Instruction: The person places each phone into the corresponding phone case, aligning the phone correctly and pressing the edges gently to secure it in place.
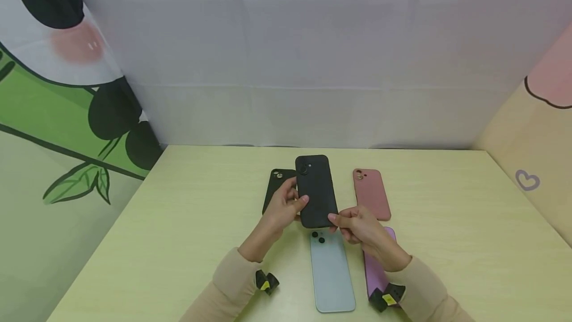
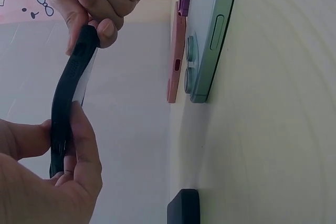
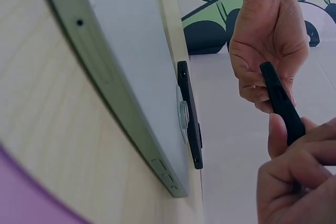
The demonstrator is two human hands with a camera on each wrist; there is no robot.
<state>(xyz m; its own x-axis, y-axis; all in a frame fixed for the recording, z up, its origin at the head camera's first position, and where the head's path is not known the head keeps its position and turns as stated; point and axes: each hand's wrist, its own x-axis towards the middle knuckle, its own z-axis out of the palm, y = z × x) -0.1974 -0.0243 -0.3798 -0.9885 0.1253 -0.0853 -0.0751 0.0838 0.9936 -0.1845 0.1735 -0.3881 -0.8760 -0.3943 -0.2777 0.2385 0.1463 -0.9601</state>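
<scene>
Both hands hold a black phone case (image 1: pixel 316 190) above the table, its camera end pointing away. My left hand (image 1: pixel 281 206) pinches its left long edge, thumb on the back. At the lower right corner, the thumb and fingers of my right hand (image 1: pixel 364 230) pinch it. Seen edge-on in the left wrist view, the case (image 2: pixel 64 100) looks bent, with a pale strip along its inner side. Below it on the table lies a light blue phone (image 1: pixel 332 275), camera side up. A second black case (image 1: pixel 273 188) lies behind my left hand, partly hidden.
A pink phone case (image 1: pixel 373 194) lies beyond my right hand. Under the right forearm is a purple case (image 1: pixel 375 275), partly covered. The pale wooden table (image 1: pixel 178 212) meets a white back wall (image 1: pixel 313 63), with printed panels at both sides.
</scene>
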